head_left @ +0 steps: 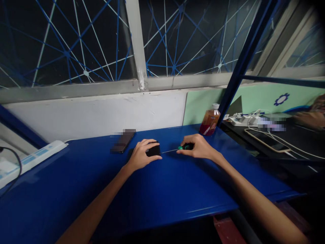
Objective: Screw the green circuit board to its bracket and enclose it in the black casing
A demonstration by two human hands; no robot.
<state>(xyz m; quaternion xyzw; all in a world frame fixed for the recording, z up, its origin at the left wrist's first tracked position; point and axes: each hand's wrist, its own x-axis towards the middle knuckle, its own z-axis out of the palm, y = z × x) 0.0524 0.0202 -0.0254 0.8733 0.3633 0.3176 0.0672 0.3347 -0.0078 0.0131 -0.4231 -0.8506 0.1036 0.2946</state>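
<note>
My left hand (pixel 143 154) is closed around a small black box-like object (pixel 154 150) just above or on the blue table (pixel 162 189); its exact kind does not show. In my right hand (pixel 199 147) is a screwdriver (pixel 180 148) with a green and black handle, gripped between thumb and fingers. Its thin metal shaft points left, and the tip meets or nearly meets the right end of the black object. My palm and fingers cover part of the handle.
Behind my left hand lies a dark phone (pixel 124 140). A bottle of reddish-brown drink (pixel 210 120) stands at the back right. Along the left edge runs a white power strip (pixel 38 159). On a neighbouring black desk are another phone (pixel 266 139), cables and a person's hand (pixel 309 118).
</note>
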